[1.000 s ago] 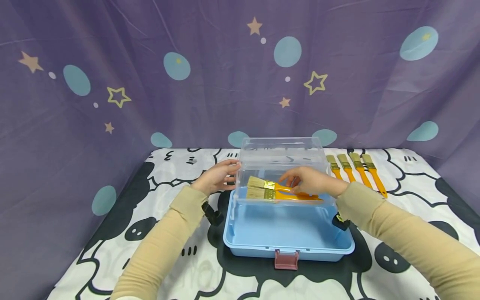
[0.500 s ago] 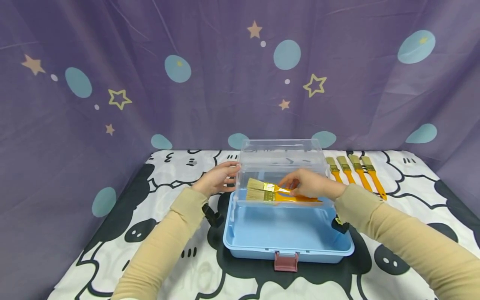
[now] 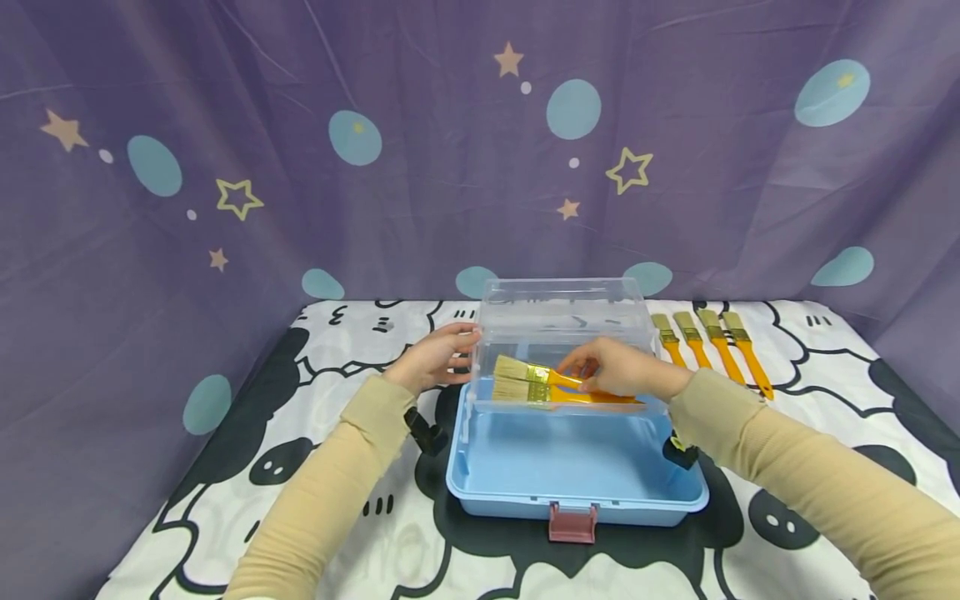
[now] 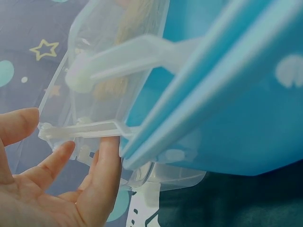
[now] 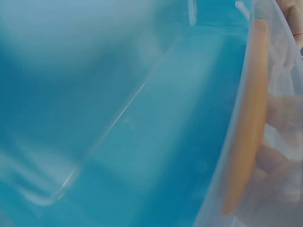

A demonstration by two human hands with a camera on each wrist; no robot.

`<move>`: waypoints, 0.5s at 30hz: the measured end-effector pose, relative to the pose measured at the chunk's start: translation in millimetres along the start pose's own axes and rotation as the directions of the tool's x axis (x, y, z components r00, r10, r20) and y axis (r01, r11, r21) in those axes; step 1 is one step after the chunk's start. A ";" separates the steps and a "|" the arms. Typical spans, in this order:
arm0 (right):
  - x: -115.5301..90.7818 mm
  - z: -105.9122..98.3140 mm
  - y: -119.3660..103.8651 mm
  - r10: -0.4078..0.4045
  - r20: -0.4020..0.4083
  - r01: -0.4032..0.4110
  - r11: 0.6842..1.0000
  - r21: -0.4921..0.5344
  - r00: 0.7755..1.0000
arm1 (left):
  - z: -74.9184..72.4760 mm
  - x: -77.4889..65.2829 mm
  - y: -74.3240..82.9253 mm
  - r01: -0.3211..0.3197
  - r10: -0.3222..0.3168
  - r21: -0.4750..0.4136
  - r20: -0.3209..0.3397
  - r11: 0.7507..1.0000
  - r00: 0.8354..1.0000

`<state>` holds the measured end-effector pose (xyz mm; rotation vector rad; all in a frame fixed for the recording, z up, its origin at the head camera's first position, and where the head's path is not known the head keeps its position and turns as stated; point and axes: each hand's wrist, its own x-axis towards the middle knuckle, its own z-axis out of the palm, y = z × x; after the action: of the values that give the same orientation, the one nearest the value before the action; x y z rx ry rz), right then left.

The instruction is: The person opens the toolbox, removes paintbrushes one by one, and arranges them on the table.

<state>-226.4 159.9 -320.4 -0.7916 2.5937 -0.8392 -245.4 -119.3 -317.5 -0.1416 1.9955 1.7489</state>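
Observation:
A light blue toolbox point(image 3: 577, 507) stands with its clear lid point(image 3: 562, 287) raised. Its clear tray point(image 3: 480, 396) sits over the rear half on white hinge arms point(image 4: 137, 59). Two paintbrushes lie side by side in the tray, bristles left. My right hand point(image 3: 626, 367) pinches the orange handle of the rear paintbrush point(image 3: 512, 365); the front paintbrush point(image 3: 512, 389) lies just before it. Through the tray wall, an orange handle point(image 5: 251, 104) shows in the right wrist view. My left hand point(image 3: 431, 358) is at the tray's left end, fingers spread, fingertips near a hinge arm.
Several more paintbrushes point(image 3: 720, 350) lie in a row on the patterned cloth point(image 3: 825, 392), right of the box. A pink latch point(image 3: 572, 523) hangs at the box's front. Behind everything hangs a purple curtain point(image 3: 435, 225).
The rear paintbrush's handle has shifted slightly under my right hand. My left hand keeps its place, and the camera view has tilted a little.

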 end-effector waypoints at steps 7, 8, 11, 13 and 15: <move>1.5 0.7 -1.1 -0.015 0.004 0.015 1.000 0.013 1.000 | -2.4 -1.3 -0.8 0.009 -0.009 -0.006 -0.003 1.000 1.000; 1.7 0.7 -1.4 -0.015 0.003 0.015 1.000 0.012 1.000 | -2.7 -1.4 -1.0 0.006 -0.006 -0.006 -0.004 1.000 1.000; 1.8 0.7 -1.7 -0.027 0.003 0.027 1.000 0.005 1.000 | -3.3 -2.0 -1.3 -0.005 0.005 -0.006 0.000 1.000 1.000; 1.0 0.9 -1.5 -0.033 0.001 0.033 0.999 0.010 0.999 | -2.8 -2.2 -1.5 -0.014 0.014 -0.005 0.008 1.000 1.000; 0.0 1.5 -0.8 -0.042 0.001 0.042 0.999 0.020 0.999 | -2.4 -2.6 -2.0 -0.020 0.020 0.001 0.014 1.000 1.000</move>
<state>-225.4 158.6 -321.1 -0.8433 2.5720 -0.8748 -243.0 -122.6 -318.0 -0.1097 1.9946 1.7562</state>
